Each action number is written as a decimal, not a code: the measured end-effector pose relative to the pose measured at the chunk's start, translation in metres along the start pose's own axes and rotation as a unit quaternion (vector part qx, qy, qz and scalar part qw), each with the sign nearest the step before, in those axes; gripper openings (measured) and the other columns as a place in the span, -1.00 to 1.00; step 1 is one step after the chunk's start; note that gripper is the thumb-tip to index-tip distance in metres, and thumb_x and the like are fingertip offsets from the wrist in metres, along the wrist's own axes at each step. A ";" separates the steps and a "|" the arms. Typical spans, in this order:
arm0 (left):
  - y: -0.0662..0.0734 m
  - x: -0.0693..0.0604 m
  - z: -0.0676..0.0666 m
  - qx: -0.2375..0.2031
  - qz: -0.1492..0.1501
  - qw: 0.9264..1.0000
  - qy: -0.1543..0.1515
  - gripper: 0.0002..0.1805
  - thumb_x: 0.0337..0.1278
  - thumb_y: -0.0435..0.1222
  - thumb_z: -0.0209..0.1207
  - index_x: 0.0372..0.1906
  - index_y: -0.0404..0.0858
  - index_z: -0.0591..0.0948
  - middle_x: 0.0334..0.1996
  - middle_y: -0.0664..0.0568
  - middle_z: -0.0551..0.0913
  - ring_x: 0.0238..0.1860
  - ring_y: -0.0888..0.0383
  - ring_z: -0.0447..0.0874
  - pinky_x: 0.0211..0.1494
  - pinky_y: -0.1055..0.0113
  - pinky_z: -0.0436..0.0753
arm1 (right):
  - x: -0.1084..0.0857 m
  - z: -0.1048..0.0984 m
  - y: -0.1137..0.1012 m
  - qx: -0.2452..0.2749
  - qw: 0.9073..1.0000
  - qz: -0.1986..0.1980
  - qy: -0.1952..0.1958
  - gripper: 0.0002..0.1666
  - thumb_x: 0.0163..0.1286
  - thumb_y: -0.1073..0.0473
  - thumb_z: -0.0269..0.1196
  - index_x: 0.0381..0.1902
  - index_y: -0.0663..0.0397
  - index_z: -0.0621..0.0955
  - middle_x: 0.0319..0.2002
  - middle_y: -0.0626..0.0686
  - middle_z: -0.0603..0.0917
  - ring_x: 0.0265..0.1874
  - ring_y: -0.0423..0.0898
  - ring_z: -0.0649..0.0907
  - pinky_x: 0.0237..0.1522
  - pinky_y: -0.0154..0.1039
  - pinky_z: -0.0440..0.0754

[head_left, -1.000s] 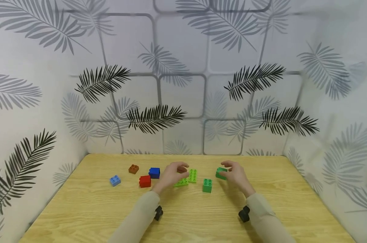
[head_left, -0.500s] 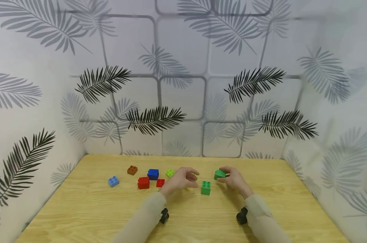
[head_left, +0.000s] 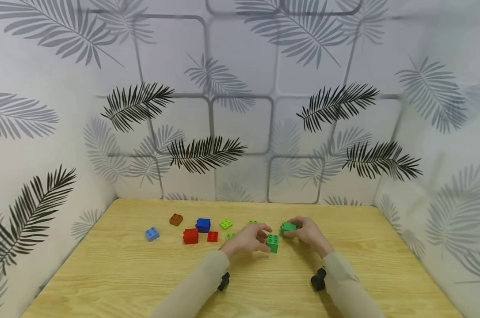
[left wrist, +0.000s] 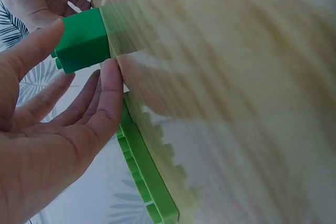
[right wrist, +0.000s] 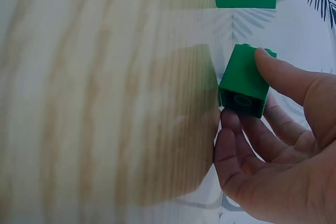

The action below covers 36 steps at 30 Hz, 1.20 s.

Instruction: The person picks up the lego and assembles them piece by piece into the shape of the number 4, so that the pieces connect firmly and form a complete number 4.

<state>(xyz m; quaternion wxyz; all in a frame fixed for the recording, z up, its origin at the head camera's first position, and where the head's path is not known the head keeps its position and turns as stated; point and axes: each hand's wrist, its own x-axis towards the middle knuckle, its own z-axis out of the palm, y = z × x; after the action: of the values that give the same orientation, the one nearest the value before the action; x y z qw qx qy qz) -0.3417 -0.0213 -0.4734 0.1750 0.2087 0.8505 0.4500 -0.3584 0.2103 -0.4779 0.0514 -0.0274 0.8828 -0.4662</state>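
An upright green brick stands at the middle of the table, beside the fingertips of my left hand. In the left wrist view the thumb and fingers of my left hand are spread around that brick, with no clear grip. My right hand pinches a second green brick, which lies on its side a little farther back. The right wrist view shows the thumb of my right hand on this brick and its fingers at the open underside.
Left of my hands lie a light blue brick, a brown brick, a dark blue brick, a larger red brick, a small red brick and a lime brick. More lime pieces are partly hidden behind my left hand.
My left hand has moved right, from over the lime pieces to the upright green brick, uncovering the small red brick. My right fingers have closed on the lying green brick.
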 end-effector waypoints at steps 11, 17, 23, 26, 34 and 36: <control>0.010 -0.001 0.005 0.042 0.007 0.999 0.004 -0.60 0.09 -0.36 0.36 0.08 -0.15 0.64 -0.02 -0.06 0.66 0.03 0.05 0.61 0.13 0.07 0.58 | -0.006 0.006 0.001 0.036 0.999 0.004 0.005 -0.50 0.15 0.30 0.43 0.02 0.32 0.52 -0.03 0.29 0.65 -0.17 -0.03 0.64 -0.27 -0.23 0.64; 0.009 0.000 0.003 0.041 0.010 0.999 0.007 -0.70 0.06 -0.36 0.38 -0.06 -0.17 0.65 -0.14 0.05 0.67 -0.10 0.16 0.60 0.03 0.15 0.59 | -0.008 0.009 -0.003 0.042 0.999 -0.006 0.005 -0.51 0.12 0.35 0.43 -0.01 0.30 0.51 -0.03 0.29 0.68 -0.13 -0.02 0.67 -0.23 -0.25 0.65; 0.003 -0.002 0.002 0.016 -0.007 1.000 0.019 -0.73 0.04 -0.35 0.37 -0.11 -0.15 0.63 -0.19 0.09 0.65 -0.17 0.18 0.58 -0.13 0.23 0.60 | -0.012 0.012 -0.004 0.052 0.998 -0.023 -0.029 -0.45 0.19 0.35 0.41 0.14 0.29 0.52 0.03 0.31 0.67 -0.06 0.01 0.68 -0.15 -0.18 0.67; 0.001 -0.003 0.000 0.002 -0.011 1.000 0.029 -0.72 0.03 -0.36 0.35 -0.12 -0.13 0.61 -0.23 0.08 0.63 -0.24 0.16 0.56 -0.21 0.27 0.58 | -0.013 0.013 -0.004 0.038 0.999 -0.021 -0.031 -0.46 0.19 0.32 0.42 0.14 0.25 0.56 0.01 0.27 0.69 -0.04 0.02 0.68 -0.15 -0.17 0.66; -0.003 -0.004 -0.007 -0.026 -0.005 0.998 0.061 -0.70 -0.04 -0.43 0.34 -0.16 -0.16 0.57 -0.25 0.01 0.64 -0.30 0.14 0.55 -0.32 0.31 0.56 | -0.013 0.018 -0.008 0.032 0.998 -0.010 -0.044 -0.49 0.10 0.36 0.46 0.05 0.25 0.60 -0.04 0.23 0.72 -0.02 0.01 0.67 -0.07 -0.15 0.63; -0.003 -0.004 -0.009 -0.034 -0.004 0.997 0.072 -0.68 -0.05 -0.42 0.36 -0.14 -0.17 0.57 -0.22 0.01 0.65 -0.24 0.13 0.57 -0.27 0.28 0.60 | -0.013 0.019 -0.008 0.032 0.998 -0.010 -0.048 -0.49 0.09 0.36 0.46 0.03 0.24 0.61 -0.05 0.22 0.72 -0.03 0.00 0.67 -0.06 -0.14 0.63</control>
<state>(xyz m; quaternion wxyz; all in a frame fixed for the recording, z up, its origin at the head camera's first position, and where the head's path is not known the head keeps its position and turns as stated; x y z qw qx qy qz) -0.3429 -0.0314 -0.4704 0.1219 0.1662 0.8461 0.4916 -0.3433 0.1911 -0.4808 0.0897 -0.0568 0.8638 -0.4925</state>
